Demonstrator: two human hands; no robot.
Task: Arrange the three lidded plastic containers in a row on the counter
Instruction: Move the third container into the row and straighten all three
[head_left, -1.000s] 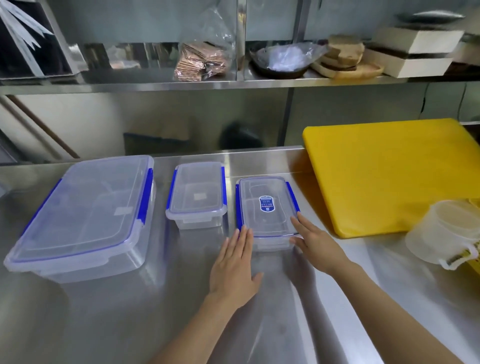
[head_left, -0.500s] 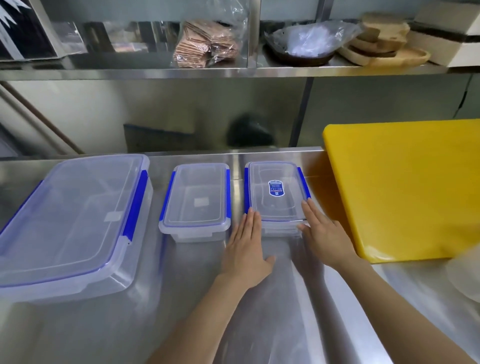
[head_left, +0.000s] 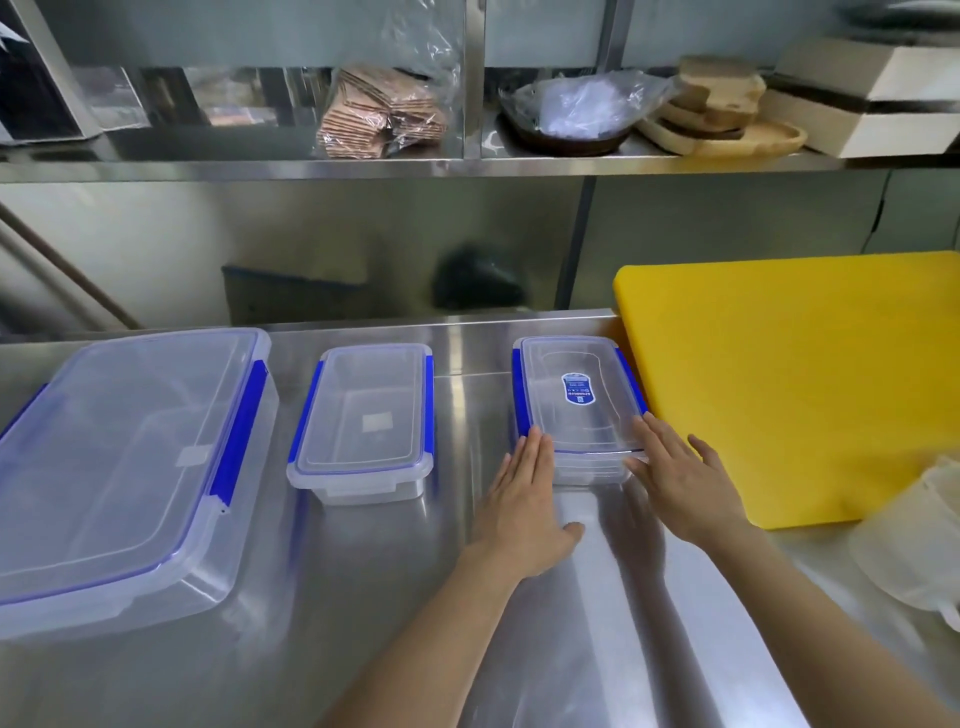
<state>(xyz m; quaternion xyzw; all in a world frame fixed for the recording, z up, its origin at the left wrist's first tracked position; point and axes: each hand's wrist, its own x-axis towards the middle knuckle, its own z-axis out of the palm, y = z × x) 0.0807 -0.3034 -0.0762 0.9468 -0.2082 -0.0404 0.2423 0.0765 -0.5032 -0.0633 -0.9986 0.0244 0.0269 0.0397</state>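
Three clear lidded containers with blue clips stand side by side on the steel counter (head_left: 457, 613). The large container (head_left: 124, 457) is at the left, a medium container (head_left: 363, 415) in the middle, and a small container with a blue label (head_left: 576, 400) at the right, beside the yellow board. My left hand (head_left: 524, 499) lies flat, fingertips against the small container's near left corner. My right hand (head_left: 680, 478) lies flat too, fingers touching its near right corner. Neither hand grips it.
A thick yellow cutting board (head_left: 795, 384) lies at the right, touching the small container. A translucent white tub (head_left: 919, 540) sits at the right edge. The shelf (head_left: 467, 166) above holds bagged items, wooden boards and boxes.
Both hands pushed the small labelled container away from me and rightward, toward the back of the counter. A gap opened between it and the medium container.
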